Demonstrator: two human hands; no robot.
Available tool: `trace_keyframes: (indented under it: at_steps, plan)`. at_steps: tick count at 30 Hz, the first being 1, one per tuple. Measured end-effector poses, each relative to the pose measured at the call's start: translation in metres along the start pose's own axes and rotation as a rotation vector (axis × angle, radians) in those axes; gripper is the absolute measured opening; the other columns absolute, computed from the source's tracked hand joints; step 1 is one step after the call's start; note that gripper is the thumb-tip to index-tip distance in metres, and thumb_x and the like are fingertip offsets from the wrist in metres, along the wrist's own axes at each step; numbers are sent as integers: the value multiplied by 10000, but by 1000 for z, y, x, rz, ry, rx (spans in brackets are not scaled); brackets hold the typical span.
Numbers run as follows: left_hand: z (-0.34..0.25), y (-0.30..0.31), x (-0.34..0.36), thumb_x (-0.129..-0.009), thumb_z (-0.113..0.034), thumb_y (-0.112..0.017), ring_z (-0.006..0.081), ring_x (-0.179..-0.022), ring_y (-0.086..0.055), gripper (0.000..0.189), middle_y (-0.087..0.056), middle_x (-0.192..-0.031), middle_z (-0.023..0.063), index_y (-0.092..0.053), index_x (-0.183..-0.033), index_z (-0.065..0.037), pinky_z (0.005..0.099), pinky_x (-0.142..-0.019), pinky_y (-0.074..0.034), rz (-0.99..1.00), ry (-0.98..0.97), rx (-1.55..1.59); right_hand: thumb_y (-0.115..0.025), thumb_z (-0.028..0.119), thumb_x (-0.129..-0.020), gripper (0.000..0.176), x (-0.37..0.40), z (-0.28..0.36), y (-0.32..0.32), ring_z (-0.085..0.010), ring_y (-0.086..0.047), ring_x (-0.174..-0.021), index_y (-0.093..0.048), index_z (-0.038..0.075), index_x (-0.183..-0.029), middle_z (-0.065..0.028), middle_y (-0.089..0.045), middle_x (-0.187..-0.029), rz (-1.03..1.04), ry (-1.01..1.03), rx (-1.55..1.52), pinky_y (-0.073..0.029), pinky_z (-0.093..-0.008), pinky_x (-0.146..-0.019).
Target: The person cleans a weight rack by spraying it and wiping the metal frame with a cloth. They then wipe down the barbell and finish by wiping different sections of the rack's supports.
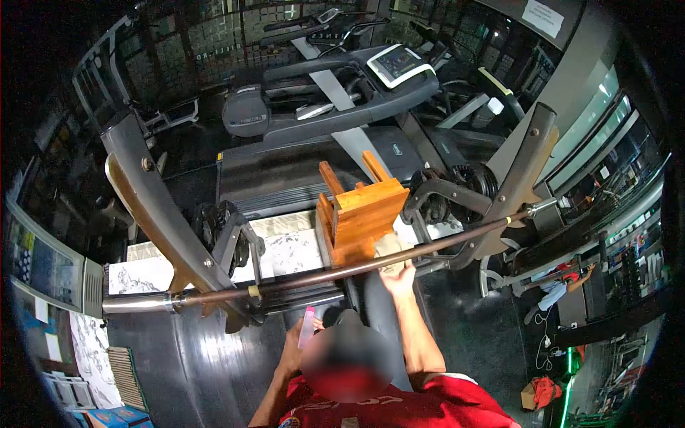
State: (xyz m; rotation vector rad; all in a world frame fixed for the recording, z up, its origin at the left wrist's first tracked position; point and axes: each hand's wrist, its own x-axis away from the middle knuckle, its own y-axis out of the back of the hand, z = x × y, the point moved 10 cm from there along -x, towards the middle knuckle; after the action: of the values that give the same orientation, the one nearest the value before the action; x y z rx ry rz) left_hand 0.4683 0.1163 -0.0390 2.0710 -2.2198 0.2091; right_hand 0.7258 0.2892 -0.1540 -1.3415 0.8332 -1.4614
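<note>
My left hand [295,339], low in front of me, is wrapped around a slim translucent bottle with a pink top [307,327]. My right hand [399,279] reaches forward, its fingers closed on a beige cloth [389,246] at the barbell. The barbell [325,276] runs slantwise across the bench rack, and the cloth shows above and below its shaft. Just beyond the cloth stands an orange-brown wooden stool [371,214].
Rack uprights [153,207] rise on both sides, with dark weight plates [471,189] near them. A treadmill [328,93] stands ahead. At the right, a person [560,282] is partly visible. Below the barbell is a black padded bench [382,314].
</note>
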Motion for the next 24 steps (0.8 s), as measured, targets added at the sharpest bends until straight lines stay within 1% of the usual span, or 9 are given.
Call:
trace_keyframes:
  at_steps: [5, 7, 11, 15, 18, 19, 21, 22, 24]
  plan:
    - [4, 1, 6, -834, 16, -600, 88, -627, -557, 132, -578, -862, 52, -534, -937, -32, 254, -565, -466, -19, 2, 10, -427, 304, -915, 316, 5, 1, -14, -247, -644, -886, -621, 126, -1090, -51, -677, -979, -122, 125, -211, -521, -402, -799]
    - [4, 2, 7, -833, 14, -600, 87, -626, -555, 130, -579, -864, 51, -534, -936, -29, 253, -565, -464, -30, 6, 34, -442, 339, -930, 317, 16, 1, -19, -246, -635, -903, -602, 119, -1095, -51, -662, -1005, -27, 115, -162, -524, -399, -791]
    - [4, 6, 1, -823, 19, -615, 85, -622, -548, 146, -571, -858, 42, -540, -939, -29, 250, -562, -466, -64, -35, -78, -372, 465, -962, 464, 51, 11, 12, -239, -567, -1076, -502, 112, -1234, -84, -569, -1212, -287, 172, 189, -518, -418, -789]
    - [7, 8, -7, -822, -16, -635, 88, -554, -560, 137, -591, -787, 42, -547, -924, -41, 247, -514, -460, -93, -61, 13, -382, 392, -983, 506, 88, 53, -24, -267, -494, -1189, -368, 63, -1367, -135, -468, -1338, -219, 451, 566, -427, -389, -962]
    - [-6, 4, -14, -826, -20, -632, 92, -555, -564, 142, -594, -784, 44, -543, -934, -43, 248, -513, -461, -88, -121, -39, -436, 246, -982, 335, 110, 92, -83, -217, -522, -1114, -529, 16, -1206, -115, -563, -1205, -293, 851, 1191, -429, -358, -922]
    - [-6, 3, -17, -826, -20, -632, 92, -555, -564, 142, -594, -784, 44, -543, -934, -43, 248, -513, -461, -81, -124, -39, -497, 186, -942, 244, 114, 79, -121, -263, -564, -1017, -586, 9, -1084, -134, -614, -1076, -155, 831, 1263, -442, -368, -876]
    - [0, -1, -19, -829, -23, -627, 92, -553, -561, 137, -593, -779, 41, -542, -935, -44, 252, -512, -460, -43, -80, -27, -552, 133, -872, 167, 96, 60, -141, -333, -569, -936, -611, 19, -979, -165, -614, -981, 96, 1089, 2090, -448, -402, -859]
    - [-1, -2, -19, -829, -23, -627, 92, -553, -561, 137, -593, -779, 41, -542, -935, -44, 252, -512, -460, -45, -81, -28, -578, 118, -816, 145, 83, 37, -155, -378, -552, -914, -621, 26, -920, -188, -595, -941, 217, 1031, 2353, -444, -441, -864]
    - [0, -4, -17, -829, -31, -627, 92, -549, -560, 132, -592, -773, 41, -544, -931, -42, 254, -513, -459, -39, -61, 71, -582, 154, -802, 154, 62, 12, -146, -369, -560, -893, -614, 17, -863, -187, -606, -890, 402, 1053, 2500, -443, -447, -832]
